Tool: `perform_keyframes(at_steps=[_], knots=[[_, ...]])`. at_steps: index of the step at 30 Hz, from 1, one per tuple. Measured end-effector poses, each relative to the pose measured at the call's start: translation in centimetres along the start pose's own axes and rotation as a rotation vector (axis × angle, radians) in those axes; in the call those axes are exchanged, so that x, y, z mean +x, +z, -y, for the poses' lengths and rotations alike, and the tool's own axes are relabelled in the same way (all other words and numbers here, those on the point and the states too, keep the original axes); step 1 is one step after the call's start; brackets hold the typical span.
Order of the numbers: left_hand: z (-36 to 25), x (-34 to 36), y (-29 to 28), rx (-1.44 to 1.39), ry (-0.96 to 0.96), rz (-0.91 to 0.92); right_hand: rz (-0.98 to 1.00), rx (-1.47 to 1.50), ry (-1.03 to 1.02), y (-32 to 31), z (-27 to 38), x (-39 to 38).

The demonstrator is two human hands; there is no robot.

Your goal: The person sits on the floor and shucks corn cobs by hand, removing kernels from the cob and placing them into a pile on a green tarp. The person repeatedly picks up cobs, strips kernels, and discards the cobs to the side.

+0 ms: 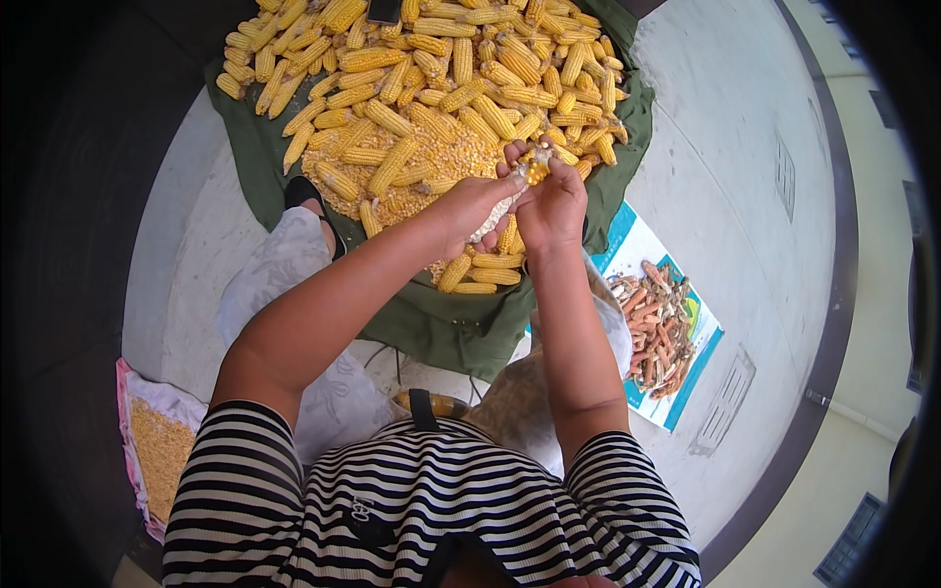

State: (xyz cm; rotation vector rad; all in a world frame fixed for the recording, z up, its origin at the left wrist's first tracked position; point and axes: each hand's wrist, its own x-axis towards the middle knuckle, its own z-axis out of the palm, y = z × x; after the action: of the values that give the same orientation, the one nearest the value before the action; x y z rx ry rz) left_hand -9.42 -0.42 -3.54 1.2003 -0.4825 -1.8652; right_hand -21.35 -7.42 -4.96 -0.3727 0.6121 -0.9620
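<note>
A corn cob (493,220) is held slantwise between my two hands, over the near side of a heap of corn ears (461,64). Most of its visible length is bare and white, with a patch of yellow kernels left near the upper end. My left hand (469,208) is closed around the cob's lower and middle part, thumb along it. Around the upper end, my right hand (555,204) is closed with its thumb by the kernels. Loose kernels (446,155) lie under and among the ears just beyond my hands.
The heap rests on a dark green cloth (446,338) between my feet. To the right, stripped cobs (655,328) lie on a blue and white sheet (627,235). At the lower left, a pink-edged cloth (127,431) holds loose grain. A dark flat object (384,11) sits atop the heap.
</note>
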Motion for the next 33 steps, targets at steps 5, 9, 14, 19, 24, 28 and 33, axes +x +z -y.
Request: perform_keyframes(at_steps=[5, 9, 14, 19, 24, 28, 33], knots=[[-0.1, 0.1, -0.3, -0.004, 0.025, 0.010, 0.058, -0.080, -0.051, 0.2, -0.5, 0.1], [0.4, 0.4, -0.4, 0.067, 0.072, 0.000, 0.070, -0.181, -0.069, 0.1, -0.6, 0.1], [1.1, 0.6, -0.6, 0.043, 0.080, 0.026, 0.010, -0.345, -0.120, 0.2, -1.2, -0.2], [0.7, 0.2, -0.8, -0.015, 0.049, 0.059, 0.022, -0.145, -0.122, 0.5, -1.4, -0.5], [0.3, 0.1, -0.4, 0.027, 0.079, 0.043, 0.068, -0.013, -0.082, 0.0, -0.7, -0.1], [0.5, 0.1, -0.1, 0.117, 0.130, -0.003, -0.024, -0.084, -0.127, 0.2, -1.2, -0.1], [1.0, 0.1, 0.8, 0.219, 0.166, -0.071, -0.123, -0.212, -0.200, 0.1, -2.1, -0.1]])
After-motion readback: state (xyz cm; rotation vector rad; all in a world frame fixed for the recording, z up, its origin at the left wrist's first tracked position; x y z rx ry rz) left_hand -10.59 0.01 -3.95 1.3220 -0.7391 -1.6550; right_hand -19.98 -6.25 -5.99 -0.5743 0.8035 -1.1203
